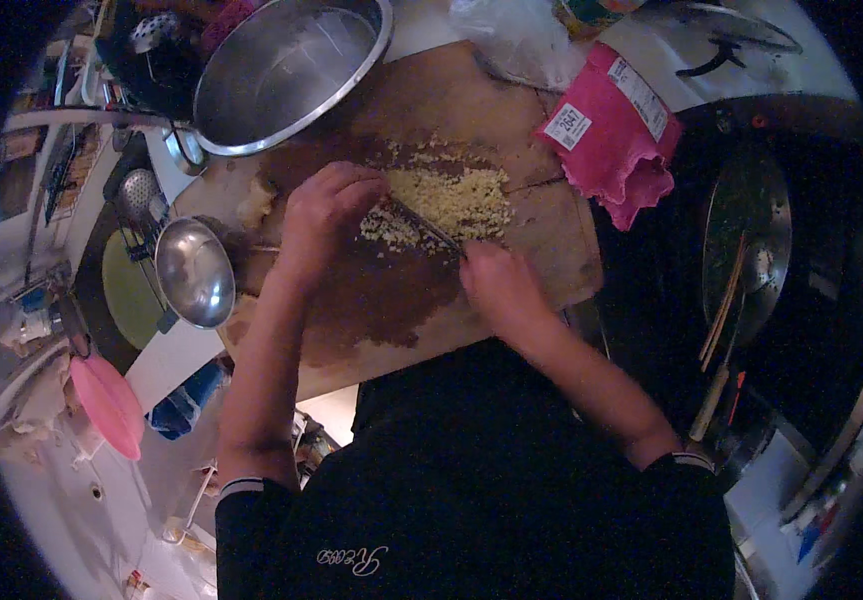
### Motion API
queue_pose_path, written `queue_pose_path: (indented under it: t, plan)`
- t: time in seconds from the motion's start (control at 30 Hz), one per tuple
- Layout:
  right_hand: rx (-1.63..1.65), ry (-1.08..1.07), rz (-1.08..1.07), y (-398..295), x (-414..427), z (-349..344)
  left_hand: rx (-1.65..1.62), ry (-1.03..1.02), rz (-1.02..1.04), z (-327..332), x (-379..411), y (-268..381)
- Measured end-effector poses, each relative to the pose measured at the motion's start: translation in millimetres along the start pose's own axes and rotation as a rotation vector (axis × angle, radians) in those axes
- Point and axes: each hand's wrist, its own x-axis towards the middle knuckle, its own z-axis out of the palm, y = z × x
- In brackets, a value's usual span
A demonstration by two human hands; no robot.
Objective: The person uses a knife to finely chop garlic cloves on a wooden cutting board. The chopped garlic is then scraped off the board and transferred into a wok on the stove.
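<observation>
On a wooden cutting board [349, 300], wet and darkened in the middle, lies a spread pile of finely chopped pale yellow food [454, 199], which may be garlic or ginger. A knife [427, 227] stands edge-down across the pile's near side, seen along its spine. My right hand [502, 281] grips the knife's handle end. At the other end, my left hand [341, 195] has its fingers bent down at the blade's tip; whether they pinch the blade is hidden. A pale chunk of food [257, 202] sits on the board left of my left hand.
A large steel bowl [292, 82] overlaps the board's far left, and a small steel bowl [195, 271] is at its left edge. A torn pink package [607, 135] lies far right. Beyond the right edge, a wok [750, 202] holds chopsticks [724, 307] and a ladle. A glass lid [746, 34] is behind.
</observation>
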Motion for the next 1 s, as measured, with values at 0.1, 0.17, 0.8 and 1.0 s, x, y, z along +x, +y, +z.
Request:
queue_pose_path:
  t: [0.1, 0.17, 0.8, 1.0]
  plan:
    - [0.003, -0.013, 0.089, 6.0, 6.7, -2.7, 0.043, -0.013, 0.053, 5.5, 12.6, -2.8]
    - [-0.009, -0.016, 0.116, 9.2, 4.4, -1.8, 0.073, -0.035, 0.074, 8.2, 15.0, -1.4]
    - [0.037, 0.114, 0.129, 39.7, -11.3, -44.8, 0.052, -0.014, 0.162, 26.3, 42.8, 21.2]
    - [-0.089, 0.146, 0.211, 61.0, -5.1, -40.1, 0.064, -0.058, 0.168, 61.5, 61.7, 15.9]
